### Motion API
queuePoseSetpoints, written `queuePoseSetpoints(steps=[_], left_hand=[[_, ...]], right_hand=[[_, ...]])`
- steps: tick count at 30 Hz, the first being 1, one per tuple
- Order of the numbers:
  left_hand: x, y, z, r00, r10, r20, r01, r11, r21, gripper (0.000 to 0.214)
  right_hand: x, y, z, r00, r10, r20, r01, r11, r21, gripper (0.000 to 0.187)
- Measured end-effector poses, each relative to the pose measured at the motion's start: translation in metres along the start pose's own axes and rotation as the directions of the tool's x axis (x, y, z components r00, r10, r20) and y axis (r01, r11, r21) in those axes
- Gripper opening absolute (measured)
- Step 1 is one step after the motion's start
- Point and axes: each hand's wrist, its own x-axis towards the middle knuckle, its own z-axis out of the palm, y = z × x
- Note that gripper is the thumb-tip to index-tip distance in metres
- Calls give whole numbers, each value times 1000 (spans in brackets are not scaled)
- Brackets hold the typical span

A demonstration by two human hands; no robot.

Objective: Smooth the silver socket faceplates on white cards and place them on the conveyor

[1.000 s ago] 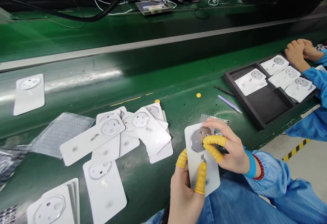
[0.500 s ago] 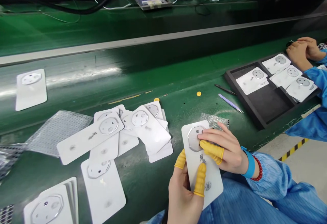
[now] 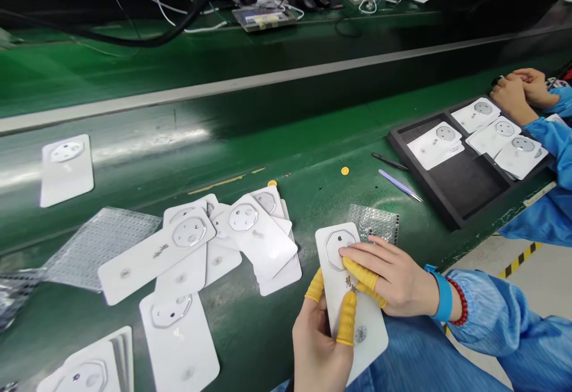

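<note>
My left hand grips a white phone back cover from below, with yellow finger cots on its thumb and forefinger. My right hand lies across the cover's middle, its cotted fingers pressed flat just under the octagonal camera plate. The cover sits tilted over the front edge of the green bench, above my blue-clad lap. A pile of several similar white covers lies to the left of my hands.
A black foam tray holding white covers stands at the right, where another person's hands rest. Tweezers and a small bubble-wrap piece lie nearby. More covers and bubble wrap are at left; one cover lies on the conveyor.
My right hand has slid down the cover from the camera plate toward its middle, uncovering the plate. The cover has dropped slightly lower toward my lap.
</note>
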Motion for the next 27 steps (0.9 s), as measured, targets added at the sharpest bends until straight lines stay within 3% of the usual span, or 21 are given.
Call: queuePoseSetpoints(steps=[2,4,7,11,15,21,27], left_hand=[[5,1,-1,1000,-9,-18,9,1000,-14,65],[14,3,-6,999,-29,-45,28,999,-23,80],[27,8,-17,992,-18,-129,13,999,-41,97],[34,11,-29,981,-16,-195,-2,995,-95,103],[37,5,-31,979,-38,-199,14,992,-122,102],[42,-6,-30,993,-29,-115,18,996,-89,99],[45,-16,-31,999,0,-51,-3,998,-60,95]], right_hand=[[1,12,3,995,83,-53,-73,982,174,32],[2,38,6,956,249,-153,-214,954,211,28],[0,96,9,846,447,-291,-440,893,93,24],[-8,154,16,850,475,-227,-489,872,-5,13],[-14,165,23,874,469,-127,-479,875,-71,10],[-9,167,20,911,411,17,-403,901,-161,21],[-1,174,14,925,361,120,-333,922,-199,14]])
